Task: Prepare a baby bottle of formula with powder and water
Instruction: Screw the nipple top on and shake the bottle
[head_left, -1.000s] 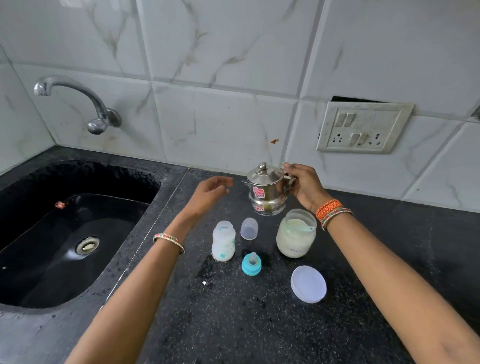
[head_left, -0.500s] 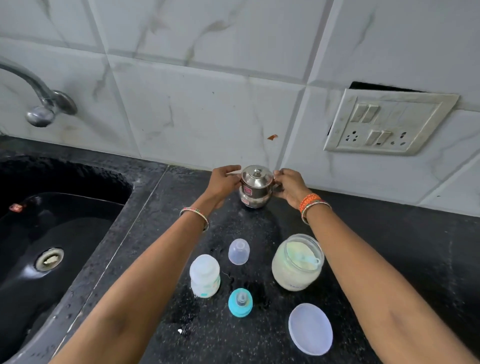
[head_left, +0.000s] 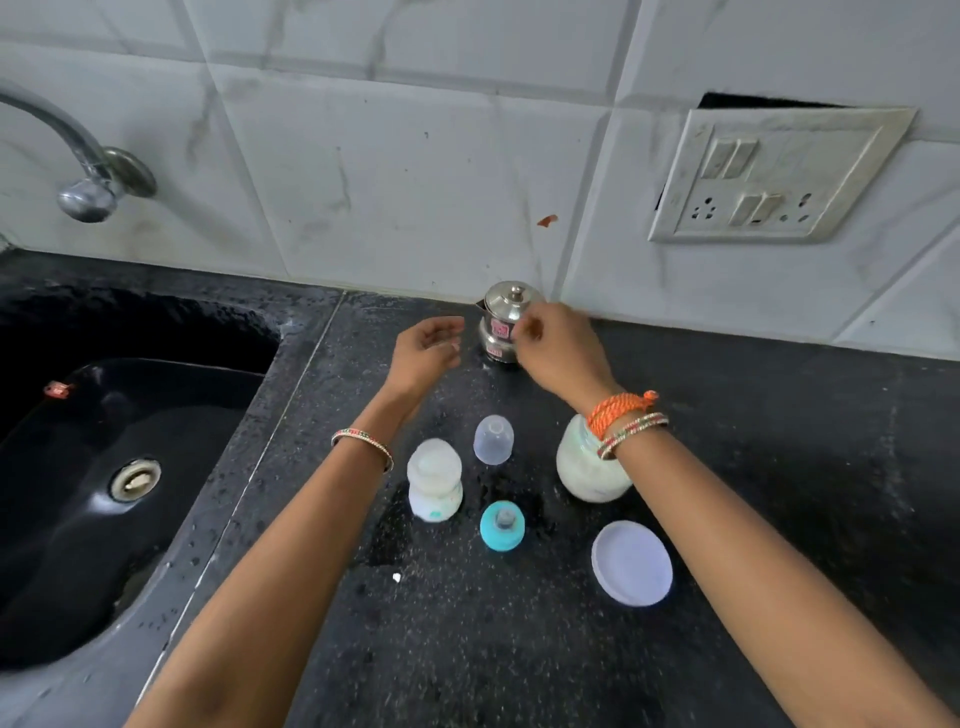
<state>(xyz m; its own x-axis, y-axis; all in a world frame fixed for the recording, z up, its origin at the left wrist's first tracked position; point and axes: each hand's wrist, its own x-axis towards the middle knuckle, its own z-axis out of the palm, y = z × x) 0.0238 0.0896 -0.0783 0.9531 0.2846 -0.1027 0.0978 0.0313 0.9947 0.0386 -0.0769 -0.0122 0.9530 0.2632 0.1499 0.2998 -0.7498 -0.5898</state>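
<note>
A small steel pot (head_left: 503, 319) with a knobbed lid stands on the black counter against the wall tiles. My left hand (head_left: 423, 356) hovers just left of it, fingers loosely curled and holding nothing. My right hand (head_left: 556, 347) is in front of the pot's right side with its fingers apart, off the pot. Nearer me stand the open baby bottle (head_left: 434, 479), a clear bottle cap (head_left: 493, 439), the teal nipple ring (head_left: 502, 525) and a glass jar of formula powder (head_left: 589, 470), partly behind my right wrist. The jar's white lid (head_left: 631, 563) lies flat at the right.
A black sink (head_left: 119, 467) with a steel drain fills the left, with a wall tap (head_left: 85, 171) above it. A switch-and-socket plate (head_left: 774, 176) hangs on the tiles at the right. The counter surface is wet in spots.
Both hands held the steel pot and set it back against the wall. Now both have come off it and are drawing back.
</note>
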